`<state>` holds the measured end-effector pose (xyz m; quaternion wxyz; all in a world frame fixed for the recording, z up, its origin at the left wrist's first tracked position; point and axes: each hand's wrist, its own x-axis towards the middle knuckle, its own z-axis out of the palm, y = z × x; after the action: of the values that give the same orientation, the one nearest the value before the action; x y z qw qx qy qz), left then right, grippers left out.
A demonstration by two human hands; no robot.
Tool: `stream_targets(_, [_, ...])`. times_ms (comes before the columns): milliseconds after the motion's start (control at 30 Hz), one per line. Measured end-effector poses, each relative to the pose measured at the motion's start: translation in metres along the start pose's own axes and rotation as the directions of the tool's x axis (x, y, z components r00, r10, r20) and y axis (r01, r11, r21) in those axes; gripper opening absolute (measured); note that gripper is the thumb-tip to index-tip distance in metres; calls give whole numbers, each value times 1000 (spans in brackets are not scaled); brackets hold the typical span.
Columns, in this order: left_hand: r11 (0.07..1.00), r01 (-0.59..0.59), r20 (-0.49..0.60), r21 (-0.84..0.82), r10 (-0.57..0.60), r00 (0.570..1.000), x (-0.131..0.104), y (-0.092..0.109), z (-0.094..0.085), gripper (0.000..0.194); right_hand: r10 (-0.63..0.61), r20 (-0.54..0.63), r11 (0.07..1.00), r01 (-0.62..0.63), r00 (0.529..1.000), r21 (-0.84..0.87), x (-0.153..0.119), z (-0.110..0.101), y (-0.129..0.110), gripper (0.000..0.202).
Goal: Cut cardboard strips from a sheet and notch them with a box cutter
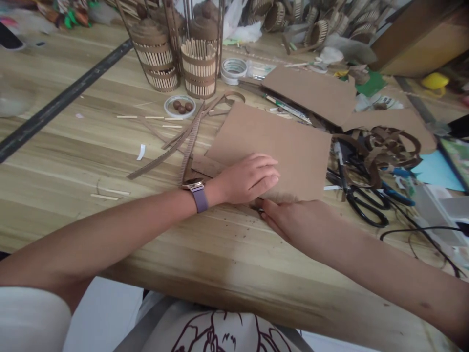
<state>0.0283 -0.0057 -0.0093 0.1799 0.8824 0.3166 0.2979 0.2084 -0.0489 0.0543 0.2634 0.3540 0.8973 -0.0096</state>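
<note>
Cardboard (278, 142) lies flat on the desk (205, 254), its near edge at the right hand (300, 220), which pinches a small dark thing (259, 202), while the left hand (249, 180) rests open on top.

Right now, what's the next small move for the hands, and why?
I'd slide the left hand slightly up the cardboard sheet, palm down, away from the near edge. It lies flat on the sheet with its thumb close to the right hand, which seems to pinch a small dark object at that edge. I can't tell what that object is, so more clearance looks prudent.
</note>
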Motion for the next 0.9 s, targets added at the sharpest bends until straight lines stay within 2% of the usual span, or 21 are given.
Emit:
stream_targets(267, [1000,-3,-19,-10,3,1000,0,-1,3,44,37,28,998,-35,999,-54,3,-3,-7,27])
stream_targets(367, [1000,-10,-23,14,11,1000,1,-2,5,44,30,76,994,-22,997,-104,4,-8,-10,38])
stream_targets(467, [992,-20,-9,124,21,1000,1,-4,9,41,26,111,993,-13,993,-120,5,-11,-12,49])
stream_targets(633, [918,-108,96,383,77,992,0,-3,15,33,41,64,992,-33,997,-118,4,-7,-12,52])
stream_targets(767, [891,-117,117,439,73,990,-1,-1,14,33,56,111,988,-39,992,-147,0,-2,-10,55])
stream_targets(900, [881,-120,120,458,72,990,-2,-1,13,33,74,145,989,-54,987,-138,-5,-2,-7,49])
